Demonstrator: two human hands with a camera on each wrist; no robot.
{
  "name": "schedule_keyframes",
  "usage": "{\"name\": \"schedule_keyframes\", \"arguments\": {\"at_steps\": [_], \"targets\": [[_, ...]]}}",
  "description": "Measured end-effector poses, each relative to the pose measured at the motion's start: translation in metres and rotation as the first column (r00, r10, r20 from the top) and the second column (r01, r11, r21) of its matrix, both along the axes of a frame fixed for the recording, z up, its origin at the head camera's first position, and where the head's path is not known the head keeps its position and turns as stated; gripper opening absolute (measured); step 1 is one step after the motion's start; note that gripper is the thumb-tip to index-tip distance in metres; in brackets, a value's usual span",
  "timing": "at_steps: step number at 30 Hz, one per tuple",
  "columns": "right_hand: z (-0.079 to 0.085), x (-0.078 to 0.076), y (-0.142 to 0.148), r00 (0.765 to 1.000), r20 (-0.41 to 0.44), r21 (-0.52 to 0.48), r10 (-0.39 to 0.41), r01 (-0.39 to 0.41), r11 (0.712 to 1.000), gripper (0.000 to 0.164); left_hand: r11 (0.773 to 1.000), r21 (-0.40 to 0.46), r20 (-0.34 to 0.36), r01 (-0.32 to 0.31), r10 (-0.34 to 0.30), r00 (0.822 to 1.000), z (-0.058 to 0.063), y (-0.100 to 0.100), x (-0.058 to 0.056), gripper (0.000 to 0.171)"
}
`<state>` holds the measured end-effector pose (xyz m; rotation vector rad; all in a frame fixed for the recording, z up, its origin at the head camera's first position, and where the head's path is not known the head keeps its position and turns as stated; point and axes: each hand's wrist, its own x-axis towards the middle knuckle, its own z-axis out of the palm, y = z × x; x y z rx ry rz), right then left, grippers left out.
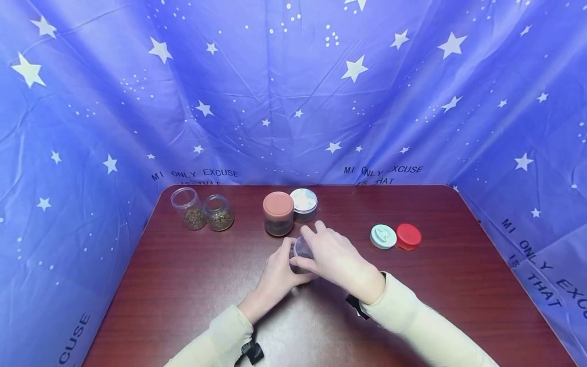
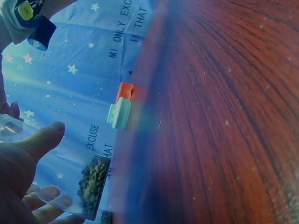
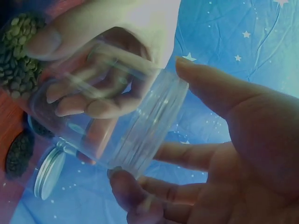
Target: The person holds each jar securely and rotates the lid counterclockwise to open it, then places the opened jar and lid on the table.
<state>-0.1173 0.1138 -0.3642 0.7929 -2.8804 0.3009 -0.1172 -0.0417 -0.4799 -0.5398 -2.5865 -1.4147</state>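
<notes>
A clear jar point(image 2: 72, 172) with a layer of dark greenish seeds point(image 3: 19, 56) at its bottom is between my two hands at the middle of the table. My left hand point(image 1: 277, 270) grips the jar's body, thumb on one side and fingers on the other. At the top, my right hand point(image 1: 337, 255) pinches a clear ridged lid point(image 3: 147, 126) between thumb and fingertips. Just behind stand a jar with a pink lid point(image 1: 278, 206) and one with a silver lid point(image 1: 304, 200). In the head view the hands hide much of the held jar.
Two uncovered clear jars, a taller one point(image 1: 187, 204) and a shorter one point(image 1: 218, 211), hold small brownish pieces at the table's back left. Toward the right lie a mint lid point(image 1: 383, 236) and a red lid point(image 1: 408, 236). Blue star-printed cloth point(image 1: 275, 102) surrounds the wooden table point(image 1: 183, 285).
</notes>
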Motion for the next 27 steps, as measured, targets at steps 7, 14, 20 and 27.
{"name": "schedule_keyframes", "arguments": {"at_steps": [7,14,20,27], "targets": [[-0.002,-0.003,0.004,0.995,0.022,0.027,0.1,-0.101,0.995,0.042,1.0,0.001,0.009,0.01,-0.01,1.0,-0.002,-0.001,0.0,0.073],[0.001,-0.004,0.011,0.981,0.026,0.05,0.193,-0.194,0.98,0.039,0.999,0.01,0.028,0.042,-0.042,0.999,-0.001,-0.002,-0.001,0.073],[0.004,-0.006,0.015,0.965,0.063,0.081,0.256,-0.261,0.962,0.043,0.998,-0.005,0.028,0.059,-0.058,0.998,-0.003,-0.003,-0.002,0.075],[0.007,-0.007,0.018,0.949,0.05,0.107,0.312,-0.315,0.943,0.049,0.997,0.022,0.043,0.075,-0.076,0.996,-0.004,-0.004,-0.002,0.072]]}}
